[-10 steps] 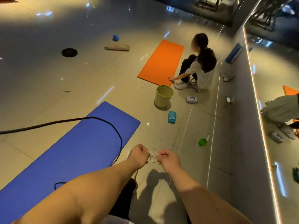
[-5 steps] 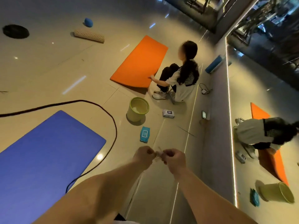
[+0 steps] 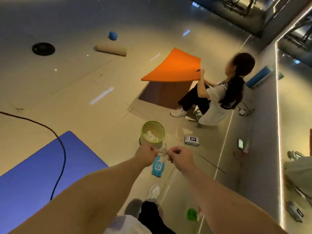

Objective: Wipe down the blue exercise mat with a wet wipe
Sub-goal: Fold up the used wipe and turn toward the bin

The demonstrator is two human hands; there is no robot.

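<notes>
Thin, crumpled wet wipe (image 3: 163,153) in the pinch of left hand (image 3: 146,155) and right hand (image 3: 180,157), near flat blue exercise mat (image 3: 33,174).

White top (image 3: 127,225), black trousers (image 3: 150,215), white shoe (image 3: 154,192)

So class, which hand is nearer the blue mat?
Left. The left hand is just right of the blue mat; the right hand is farther right, past the wipe.

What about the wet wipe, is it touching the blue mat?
Apart. Head view: the wet wipe is pinched between left hand and right hand, with floor showing between it and the blue mat.
</notes>
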